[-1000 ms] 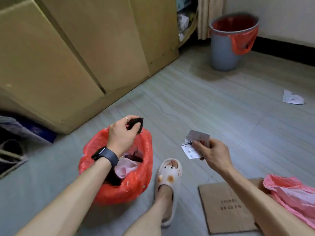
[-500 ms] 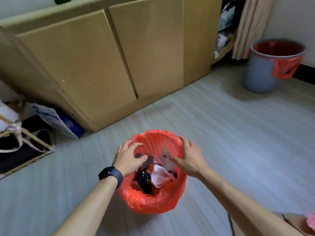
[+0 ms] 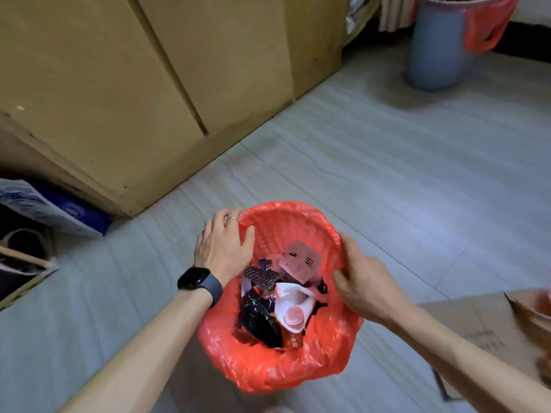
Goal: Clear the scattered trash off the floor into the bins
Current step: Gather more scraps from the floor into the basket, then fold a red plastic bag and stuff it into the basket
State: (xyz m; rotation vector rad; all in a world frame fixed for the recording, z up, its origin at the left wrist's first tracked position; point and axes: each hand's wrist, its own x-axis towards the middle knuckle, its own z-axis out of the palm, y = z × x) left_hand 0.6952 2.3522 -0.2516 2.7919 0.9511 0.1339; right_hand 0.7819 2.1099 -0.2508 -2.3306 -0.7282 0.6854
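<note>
Head view, Inspector: where did the trash lie?

— The wrappers and paper [image 3: 277, 293] lay inside the red-lined bin [image 3: 268, 365]. The left hand [image 3: 222, 248] clasped its near-left rim, thumb inside, fingers outside; the right hand [image 3: 368, 286] gripped the opposite rim.

— Step in hand?

— Judged: deposit made, bin being steadied. The next move called for releasing both rims and reaching right for the flattened cardboard [image 3: 477, 326] on the floor [image 3: 372, 174].
</note>
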